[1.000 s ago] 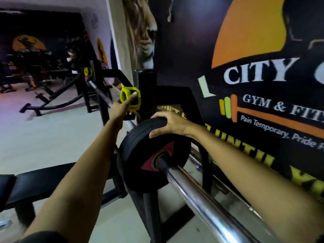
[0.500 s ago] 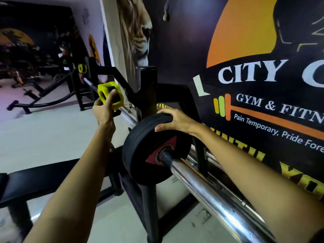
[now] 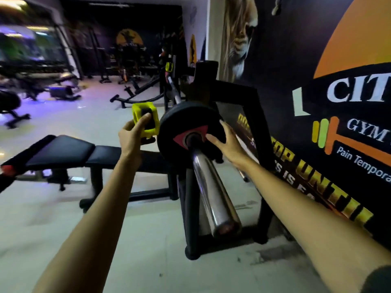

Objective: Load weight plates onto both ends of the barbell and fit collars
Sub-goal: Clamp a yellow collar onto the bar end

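Observation:
A black weight plate (image 3: 179, 121) with a red triangle mark sits on the near sleeve of the chrome barbell (image 3: 211, 191), whose end points toward me. My right hand (image 3: 227, 142) rests flat against the plate's right face, fingers spread beside the hub. My left hand (image 3: 132, 137) grips a yellow collar (image 3: 143, 119) just left of the plate, off the bar. At the far end of the barbell a second yellow collar (image 3: 169, 66) is visible.
The bar rests on a black rack (image 3: 249, 115) standing close to a painted wall (image 3: 317, 60) on the right. A black padded bench (image 3: 63, 153) lies to the left. More gym machines (image 3: 131, 66) stand across the pale floor behind.
My left hand has brought the yellow collar away from the rack toward me and beside the plate. My right hand slid from the plate's top rim to its face. The view swung toward the bar's end.

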{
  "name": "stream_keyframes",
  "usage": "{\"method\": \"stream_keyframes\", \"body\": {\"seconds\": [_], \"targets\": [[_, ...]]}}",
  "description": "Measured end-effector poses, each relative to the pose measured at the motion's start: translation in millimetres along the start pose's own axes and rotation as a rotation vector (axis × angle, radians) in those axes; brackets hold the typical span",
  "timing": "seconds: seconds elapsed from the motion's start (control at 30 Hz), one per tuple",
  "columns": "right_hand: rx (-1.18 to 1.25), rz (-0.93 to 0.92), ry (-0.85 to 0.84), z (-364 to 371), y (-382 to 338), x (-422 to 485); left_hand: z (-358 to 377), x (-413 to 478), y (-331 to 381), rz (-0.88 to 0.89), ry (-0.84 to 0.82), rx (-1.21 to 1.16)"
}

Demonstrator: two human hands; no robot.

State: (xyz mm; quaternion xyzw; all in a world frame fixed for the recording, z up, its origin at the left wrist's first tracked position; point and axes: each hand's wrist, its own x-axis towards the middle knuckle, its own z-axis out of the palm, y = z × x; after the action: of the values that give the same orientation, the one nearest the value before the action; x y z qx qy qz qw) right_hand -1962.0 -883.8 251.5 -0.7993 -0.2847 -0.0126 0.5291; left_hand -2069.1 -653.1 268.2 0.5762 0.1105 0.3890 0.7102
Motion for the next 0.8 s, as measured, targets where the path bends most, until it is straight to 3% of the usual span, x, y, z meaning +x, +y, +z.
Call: {"method": "stream_keyframes", "body": {"seconds": [0.13, 0.47, 0.6, 0.8], "targets": [[0.129, 0.101, -0.148, -20.9, 8.8, -66.2, 0.8, -93.8, 0.5, -0.022, -0.068, 0.103], [0.358, 0.256, -0.248, -44.4, -19.9, -148.8, 8.7, -238.3, 25.5, -0.044, -0.147, 0.269], [0.441, 0.266, -0.305, -44.7, -29.5, -177.5, 25.4, -276.1, 27.7, 0.131, -0.18, 0.42], [0.47, 0.181, -0.349, -61.7, -42.2, -201.8, 53.8, -296.9, 21.3, 0.527, -0.075, 1.077]]}}
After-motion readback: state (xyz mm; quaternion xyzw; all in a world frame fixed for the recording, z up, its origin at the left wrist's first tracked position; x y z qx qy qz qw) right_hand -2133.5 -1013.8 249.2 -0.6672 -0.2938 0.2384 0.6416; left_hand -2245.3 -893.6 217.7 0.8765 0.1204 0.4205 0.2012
